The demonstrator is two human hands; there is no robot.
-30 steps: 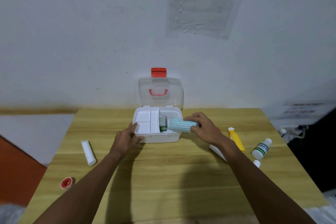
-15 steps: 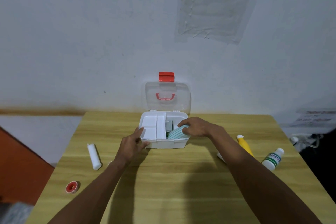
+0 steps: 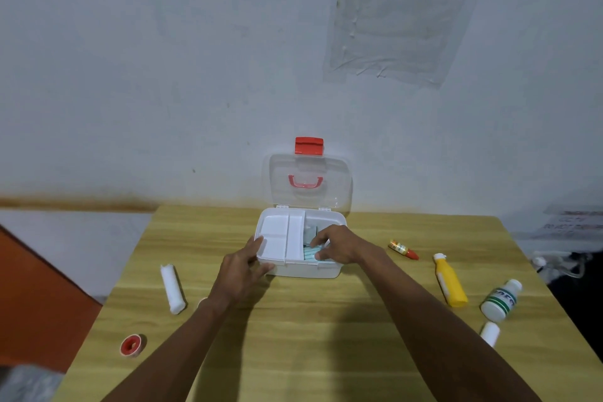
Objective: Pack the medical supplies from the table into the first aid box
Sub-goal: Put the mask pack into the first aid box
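Observation:
The white first aid box [image 3: 300, 269] stands open at the table's far middle, its clear lid [image 3: 336, 183] with a red latch upright against the wall. A white tray fills the box's left half. My left hand [image 3: 243, 268] grips the box's front left corner. My right hand [image 3: 336, 243] reaches into the right half and presses a pale green pack of masks [image 3: 311, 253] down inside. Loose on the table lie a white bandage roll [image 3: 172, 288], a red tape roll [image 3: 130, 345], a small red-tipped tube [image 3: 402, 249], a yellow bottle [image 3: 449, 284] and a white green-labelled bottle [image 3: 501, 300].
A small white bottle [image 3: 489, 333] lies near my right forearm. The wooden table [image 3: 313, 336] butts against a grey wall. An orange surface [image 3: 39, 297] lies off the table's left edge. Cables and dark clutter sit beyond the right edge.
My right hand carried the green mask pack from above the box's front edge down into the right compartment. My left hand stayed on the box. The camera tilted, bringing the small tube into view.

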